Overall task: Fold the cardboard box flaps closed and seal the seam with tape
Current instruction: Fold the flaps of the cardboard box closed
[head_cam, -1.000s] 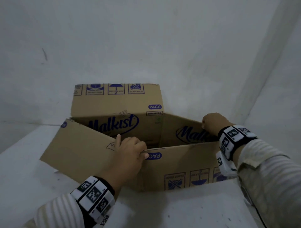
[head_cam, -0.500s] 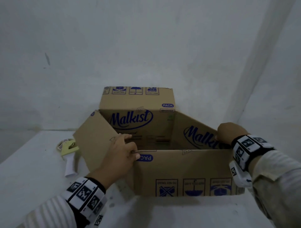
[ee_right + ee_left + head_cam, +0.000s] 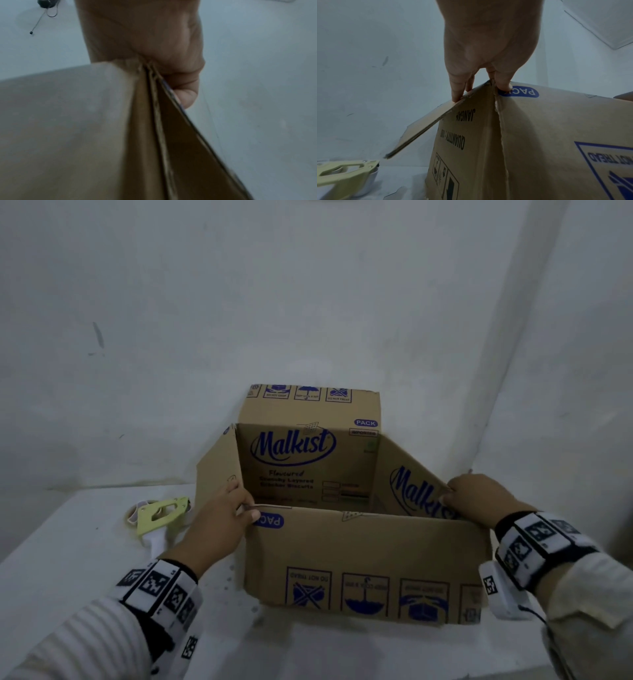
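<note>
A brown Malkist cardboard box stands open on the white table. Its far flap is upright, and the left flap and right flap lean outward. My left hand pinches the near-left top corner, thumb on the front panel and fingers on the left flap's edge. My right hand grips the near-right top corner, with its thumb curled over the cardboard. A pale green tape dispenser with a white handle lies on the table just left of the box.
White walls close in behind and to the right of the box, forming a corner. The dispenser sits under the left flap's outer edge. The table's front edge runs below the box.
The box has been pulled from a skewed, flattened shape into a squarer one and sits further right. The left flap has swung in, uncovering the tape dispenser. Both hands kept their corner grips.
</note>
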Demonstrator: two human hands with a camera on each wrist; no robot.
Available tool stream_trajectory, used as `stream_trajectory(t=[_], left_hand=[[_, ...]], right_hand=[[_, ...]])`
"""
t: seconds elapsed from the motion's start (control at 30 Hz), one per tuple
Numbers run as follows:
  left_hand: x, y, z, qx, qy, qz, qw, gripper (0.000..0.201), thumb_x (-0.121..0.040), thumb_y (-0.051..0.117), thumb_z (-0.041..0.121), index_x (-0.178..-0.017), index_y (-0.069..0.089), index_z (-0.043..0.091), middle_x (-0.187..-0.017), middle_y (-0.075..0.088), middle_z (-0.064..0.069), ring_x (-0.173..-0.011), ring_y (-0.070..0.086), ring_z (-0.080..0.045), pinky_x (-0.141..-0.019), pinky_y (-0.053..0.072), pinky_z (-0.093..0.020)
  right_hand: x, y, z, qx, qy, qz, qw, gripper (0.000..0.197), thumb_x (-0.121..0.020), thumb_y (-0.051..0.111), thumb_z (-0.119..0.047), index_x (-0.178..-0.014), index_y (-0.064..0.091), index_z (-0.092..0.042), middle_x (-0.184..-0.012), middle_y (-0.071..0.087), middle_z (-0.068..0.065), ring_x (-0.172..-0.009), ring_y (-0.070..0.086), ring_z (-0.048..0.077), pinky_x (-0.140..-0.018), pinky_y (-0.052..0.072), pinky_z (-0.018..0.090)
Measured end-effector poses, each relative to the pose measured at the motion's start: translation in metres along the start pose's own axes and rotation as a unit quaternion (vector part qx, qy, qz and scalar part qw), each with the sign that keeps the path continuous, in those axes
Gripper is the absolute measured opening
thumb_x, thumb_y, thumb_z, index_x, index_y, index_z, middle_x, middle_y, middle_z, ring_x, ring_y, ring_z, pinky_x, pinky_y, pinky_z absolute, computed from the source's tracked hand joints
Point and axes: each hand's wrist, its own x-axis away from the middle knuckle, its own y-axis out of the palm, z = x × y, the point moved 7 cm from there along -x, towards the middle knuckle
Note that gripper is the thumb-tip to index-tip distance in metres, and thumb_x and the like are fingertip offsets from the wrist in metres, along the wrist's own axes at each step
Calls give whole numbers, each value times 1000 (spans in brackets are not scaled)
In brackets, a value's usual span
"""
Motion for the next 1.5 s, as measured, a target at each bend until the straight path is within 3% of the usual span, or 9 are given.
stream_trajectory(t=[0.33,0.5,0.7,0.83,1.0,1.13,1.23,1.37,1.5], left_hand=[[21,-21,-29,47,-16,33,998,19,-92,56,13,-77,47,20,-150,39,-8,-142,31,-22,-102,35,-38],[34,-29,-46,82,-48,70,993,11,-93,54,9,-83,50,13,-146,43,-10,-139,33,-22,-92,33,-30],[42,-33,-50,97,-73,83,989,2,-95,50,8,-94,50,6,-145,43,-8,-129,39,-17,-91,35,-31],[49,-29,-44,108,-92,100,985,4,-96,47,10,-92,47,8,-116,50,-5,-105,47,-17,-70,38,-29],[61,-25,-42,98,-123,178,971,30,-94,53,14,-123,49,9,-127,52,-8,-114,49,-22,-88,38,-32],[76,-22,-51,44,-223,251,941,39,-86,62,27,-117,51,6,-128,47,-17,-120,42,-35,-102,38,-45],[75,-11,-64,118,-293,230,920,41,-86,55,44,-101,61,7,-113,62,-18,-103,55,-36,-95,46,-48],[62,1,-58,311,-309,195,877,56,-90,40,55,-127,55,15,-119,64,-7,-112,56,-29,-103,40,-46],[53,1,-66,450,-377,223,778,54,-90,46,55,-120,58,11,-111,67,-10,-102,61,-29,-93,48,-41]], right_hand=[[22,5,-16,-138,54,99,984,30,-89,53,-19,-64,53,-3,-70,57,11,-69,53,27,-60,41,29],[30,8,-36,-160,37,56,985,25,-89,50,-19,-88,66,1,-80,60,13,-75,55,28,-61,42,28],[31,3,-45,-214,23,102,971,23,-88,48,-8,-104,63,0,-103,67,20,-80,56,31,-63,42,31],[23,2,-43,-252,10,128,959,33,-90,46,-11,-122,55,-16,-111,63,17,-81,55,28,-61,42,30],[18,6,-41,-252,4,128,959,32,-89,46,-16,-119,57,-21,-108,59,16,-86,60,33,-68,54,38],[25,4,-53,-178,-7,130,975,33,-92,43,-18,-122,56,-13,-112,51,17,-103,51,39,-87,49,45],[46,-3,-77,-134,-39,151,979,36,-94,43,-37,-120,58,-17,-119,52,13,-111,49,35,-91,44,43],[74,5,-110,-81,-111,134,981,50,-94,23,-58,-112,60,-31,-120,58,2,-116,50,26,-102,33,48],[93,13,-139,-48,-178,117,976,49,-97,17,-55,-117,58,-37,-121,59,-9,-120,47,20,-110,18,55]])
